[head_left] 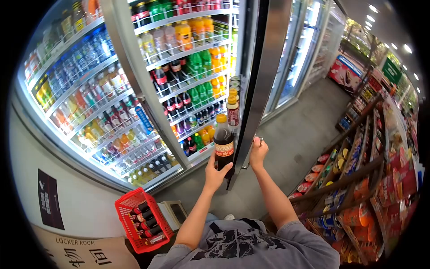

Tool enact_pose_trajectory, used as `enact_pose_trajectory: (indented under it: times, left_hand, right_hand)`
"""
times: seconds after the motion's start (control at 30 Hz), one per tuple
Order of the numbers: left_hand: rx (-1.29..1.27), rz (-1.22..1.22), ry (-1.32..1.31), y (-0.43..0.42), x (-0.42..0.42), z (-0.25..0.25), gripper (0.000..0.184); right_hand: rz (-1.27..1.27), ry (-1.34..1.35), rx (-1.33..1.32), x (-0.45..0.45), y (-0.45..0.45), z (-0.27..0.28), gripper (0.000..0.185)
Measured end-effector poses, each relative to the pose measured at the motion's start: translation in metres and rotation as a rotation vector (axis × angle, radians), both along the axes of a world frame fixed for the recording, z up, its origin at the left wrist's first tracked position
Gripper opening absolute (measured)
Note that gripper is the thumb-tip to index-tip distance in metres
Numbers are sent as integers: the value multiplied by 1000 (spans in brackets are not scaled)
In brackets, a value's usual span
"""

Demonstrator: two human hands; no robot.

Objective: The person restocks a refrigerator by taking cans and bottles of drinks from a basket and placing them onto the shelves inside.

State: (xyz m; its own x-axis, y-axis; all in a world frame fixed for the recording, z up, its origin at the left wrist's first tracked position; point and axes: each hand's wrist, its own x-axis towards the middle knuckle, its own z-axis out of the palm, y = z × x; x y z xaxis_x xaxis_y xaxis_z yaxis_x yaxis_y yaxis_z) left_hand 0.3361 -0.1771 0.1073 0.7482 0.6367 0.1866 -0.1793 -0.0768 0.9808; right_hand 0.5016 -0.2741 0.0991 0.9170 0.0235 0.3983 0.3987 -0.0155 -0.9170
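My left hand (217, 174) is wrapped round the lower part of a bottle of dark soda (223, 142), which stands upright with a yellow-orange cap and a red-and-cream label. My right hand (258, 153) is closed on the handle of the fridge door (259, 74), at the door's outer edge. That door is swung open. Behind the soda bottle, a smaller bottle with a pinkish-red label (233, 112) stands near the door side. Shelves of drinks (190, 67) fill the lit fridge ahead, with dark, green and orange bottles in rows.
A red shopping basket (118, 210) with several dark bottles lying in it stands at the lower left. A closed glass door (130, 85) covers the left fridge section. On the right, slanted racks (358, 179) hold packaged food. Grey floor (298, 123) runs along the aisle.
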Motion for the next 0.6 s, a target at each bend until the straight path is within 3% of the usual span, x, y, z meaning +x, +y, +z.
enact_pose_trajectory:
  times: [0.23,0.33,0.37,0.43,0.5,0.57,0.6]
  left_hand:
    - [1,-109,2,-40,38,21,79]
    - [14,-139,21,-49,48,22,79]
    - [23,-146,13,-48,51,19,79]
    - [27,-166,18,-44,57,17,79]
    - [2,-148,14,-39,64,13,79]
    - [-22,-128,12,-32,71,4,78]
    - [-32,-131,23,-26,76,1,78]
  right_hand:
    - [-84,68,156,34,-91,8,29]
    - [-312,-34,303,36,-101,12,37]
    - [-504,-96,67,24,-106,15,39]
    - [-482,-293,50,4,-102,16,36]
    - [-165,-316,-37,-14,-95,5,34]
    - [-57,-295,-129,-17,-79,7,35]
    - [140,-142,-104,-15,-65,16,39]
